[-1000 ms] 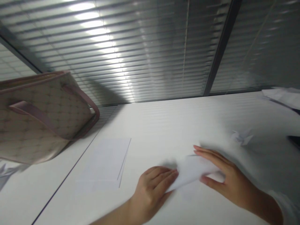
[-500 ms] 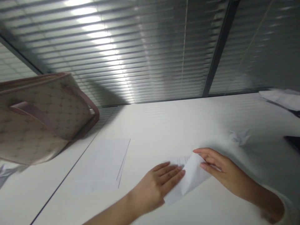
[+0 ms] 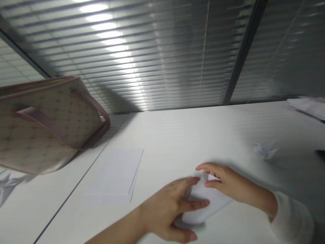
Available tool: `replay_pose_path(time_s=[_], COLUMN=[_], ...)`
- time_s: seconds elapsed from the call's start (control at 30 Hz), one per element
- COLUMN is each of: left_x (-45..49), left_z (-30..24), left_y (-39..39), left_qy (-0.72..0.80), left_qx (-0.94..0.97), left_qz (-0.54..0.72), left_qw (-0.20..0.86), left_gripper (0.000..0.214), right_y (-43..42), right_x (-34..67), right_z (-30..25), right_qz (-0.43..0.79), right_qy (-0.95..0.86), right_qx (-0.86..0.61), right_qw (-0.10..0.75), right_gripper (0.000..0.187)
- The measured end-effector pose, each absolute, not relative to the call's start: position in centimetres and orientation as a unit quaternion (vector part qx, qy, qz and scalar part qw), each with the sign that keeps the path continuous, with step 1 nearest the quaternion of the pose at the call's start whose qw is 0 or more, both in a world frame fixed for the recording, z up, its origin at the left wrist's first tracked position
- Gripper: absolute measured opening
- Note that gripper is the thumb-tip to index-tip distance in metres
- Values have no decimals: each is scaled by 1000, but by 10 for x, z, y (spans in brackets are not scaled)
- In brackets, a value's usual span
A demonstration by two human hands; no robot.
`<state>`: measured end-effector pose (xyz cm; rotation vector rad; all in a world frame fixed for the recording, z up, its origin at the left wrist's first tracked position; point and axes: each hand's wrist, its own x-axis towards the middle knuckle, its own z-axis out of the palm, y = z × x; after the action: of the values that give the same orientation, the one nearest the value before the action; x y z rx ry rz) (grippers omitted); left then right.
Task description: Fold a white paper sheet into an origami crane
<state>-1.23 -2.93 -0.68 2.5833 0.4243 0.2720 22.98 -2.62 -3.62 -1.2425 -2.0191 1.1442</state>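
On the white table (image 3: 177, 135) lies a partly folded sheet of paper (image 3: 213, 200) between my two hands. My left hand (image 3: 175, 206) rests over its left side, fingers spread, thumb stretched toward me and fingertips touching the paper. From the right, my right hand (image 3: 220, 178) holds the sheet's upper edge, its thumb and fingers bent around a raised fold. Part of the paper's left side is hidden under my left hand. Further right stands a small folded white paper figure (image 3: 265, 150), apart from both hands.
A stack of white paper (image 3: 114, 173) lies left of my hands. Behind it stands a patterned handbag (image 3: 50, 125) with pink handles. Another folded paper piece (image 3: 8, 186) is at the left edge. More papers (image 3: 308, 106) lie far right. Window blinds (image 3: 165, 61) rise behind the table.
My right hand has moved left, bringing the paper's raised flap over toward my left hand. My left hand's fingers have spread, and its thumb now shows. The view has shifted slightly.
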Motion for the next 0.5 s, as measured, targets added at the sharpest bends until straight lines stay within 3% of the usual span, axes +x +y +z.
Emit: replay_pose_path(time_s=[0.2, 0.33, 0.5], left_x=[-12, -12, -9], left_z=[-1, 0, -1], left_y=[-30, -32, -41], left_qy=[173, 160, 175], left_qx=[967, 975, 974], left_qz=[77, 62, 62], left_qw=[171, 139, 130], left_gripper=[57, 49, 54], right_y=[-26, -28, -43], right_x=[232, 232, 233], right_z=[-38, -34, -34], right_qz=[411, 373, 338], right_qy=[-733, -746, -750], right_qx=[-498, -508, -520], right_qw=[215, 215, 228], right_gripper=[58, 36, 12])
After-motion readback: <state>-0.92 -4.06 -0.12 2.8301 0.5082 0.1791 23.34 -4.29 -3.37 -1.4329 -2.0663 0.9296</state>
